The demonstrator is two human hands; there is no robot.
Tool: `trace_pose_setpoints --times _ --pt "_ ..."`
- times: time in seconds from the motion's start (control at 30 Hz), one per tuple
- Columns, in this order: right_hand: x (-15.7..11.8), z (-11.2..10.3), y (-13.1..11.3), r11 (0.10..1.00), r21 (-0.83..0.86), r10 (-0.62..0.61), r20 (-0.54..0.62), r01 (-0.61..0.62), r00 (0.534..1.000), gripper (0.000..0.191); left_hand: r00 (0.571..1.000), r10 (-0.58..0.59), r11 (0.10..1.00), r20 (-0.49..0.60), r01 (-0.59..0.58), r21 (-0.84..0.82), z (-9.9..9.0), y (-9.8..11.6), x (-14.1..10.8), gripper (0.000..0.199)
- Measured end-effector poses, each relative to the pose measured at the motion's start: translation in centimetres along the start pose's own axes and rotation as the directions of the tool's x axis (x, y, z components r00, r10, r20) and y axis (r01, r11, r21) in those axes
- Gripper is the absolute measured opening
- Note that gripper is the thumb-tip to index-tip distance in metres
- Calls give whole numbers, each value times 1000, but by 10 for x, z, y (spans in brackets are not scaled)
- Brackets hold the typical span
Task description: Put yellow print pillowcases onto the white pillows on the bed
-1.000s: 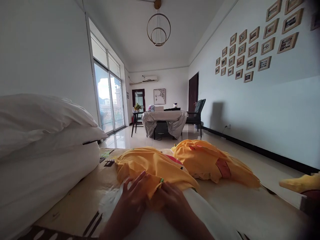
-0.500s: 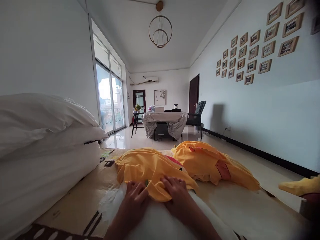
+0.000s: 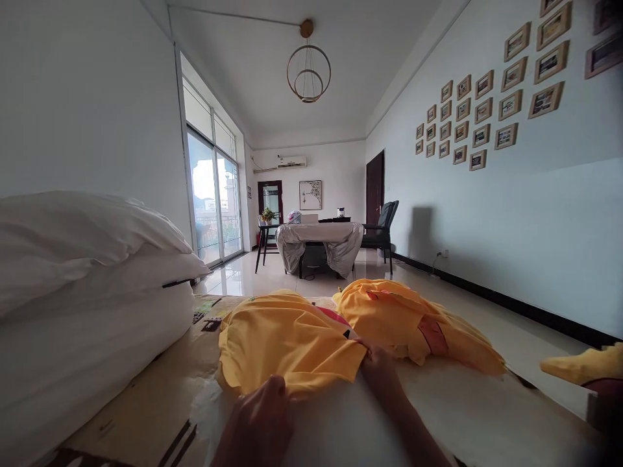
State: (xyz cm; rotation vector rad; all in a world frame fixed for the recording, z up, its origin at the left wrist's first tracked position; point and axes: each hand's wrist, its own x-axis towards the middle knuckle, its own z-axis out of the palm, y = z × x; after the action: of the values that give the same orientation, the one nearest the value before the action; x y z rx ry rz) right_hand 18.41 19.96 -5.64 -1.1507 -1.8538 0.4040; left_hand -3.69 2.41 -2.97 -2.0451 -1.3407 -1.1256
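A yellow cloth (image 3: 287,337) with a pink and black patch lies bunched over the far end of a white pillow-like form (image 3: 331,421). My left hand (image 3: 265,415) is closed on the cloth's near edge, low in the middle of the view. At the cloth's right corner, the fingers of my right hand (image 3: 377,366) pinch the fabric beside the black patch. Just behind and to the right lies a second yellow cloth bundle (image 3: 389,318) with an orange band, which neither hand visibly holds.
White pillows or bedding (image 3: 92,279) are piled high on the left. Another yellow piece (image 3: 584,366) is at the right edge. Beyond the patterned surface (image 3: 160,383) stand a covered table (image 3: 318,233) and a dark chair (image 3: 384,227).
My hands have moved apart, the left nearer to me, the right outward to the cloth's right corner. The cloth's near edge is now pulled wider and flatter. The view has tilted slightly up.
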Motion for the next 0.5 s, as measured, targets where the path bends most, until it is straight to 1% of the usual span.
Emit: trace_pose_setpoints --times 0.03,0.07,0.1,0.13,0.2,0.27,0.33,0.37,0.4,0.43,0.47,0.5 --pt "1 -1 2 998 60 29 -24 -28 999 34 998 -66 998 10 66 5 -1 -3 -1 11" --pt "0 -3 1 995 86 49 -85 -41 995 34 991 -136 991 7 136 16 -2 -8 -3 16" --pt "-1 -5 0 996 80 49 -178 -35 983 33 981 -196 980 5 196 29 -1 -14 -5 23" --pt "-4 -7 -3 999 51 21 -275 -8 961 33 972 -233 972 11 233 44 -1 -21 -8 27" --pt "-10 -11 -11 994 -29 -108 -419 105 901 32 963 -259 963 72 251 95 1 -36 -14 30" --pt "-17 -15 -21 967 -94 -253 -484 238 838 32 952 -265 958 156 241 157 2 -47 -18 29" --pt "-25 -21 -31 913 -140 -402 -456 382 794 34 934 -293 945 202 252 208 1 -52 -19 30" --pt "-30 -24 -36 876 -154 -477 -408 456 779 36 927 -313 938 209 266 224 0 -51 -17 31" --pt "-34 -28 -42 834 -159 -549 -331 528 767 38 921 -329 931 209 279 236 -1 -49 -15 34" --pt "-38 -32 -48 795 -151 -607 -229 588 761 41 915 -338 927 220 284 245 -2 -46 -11 38" --pt "-42 -37 -54 769 -132 -639 -117 626 760 44 911 -337 928 240 277 249 -1 -43 -8 39" --pt "-46 -42 -60 763 -111 -642 -12 637 767 47 905 -323 934 276 258 248 1 -40 -5 37"
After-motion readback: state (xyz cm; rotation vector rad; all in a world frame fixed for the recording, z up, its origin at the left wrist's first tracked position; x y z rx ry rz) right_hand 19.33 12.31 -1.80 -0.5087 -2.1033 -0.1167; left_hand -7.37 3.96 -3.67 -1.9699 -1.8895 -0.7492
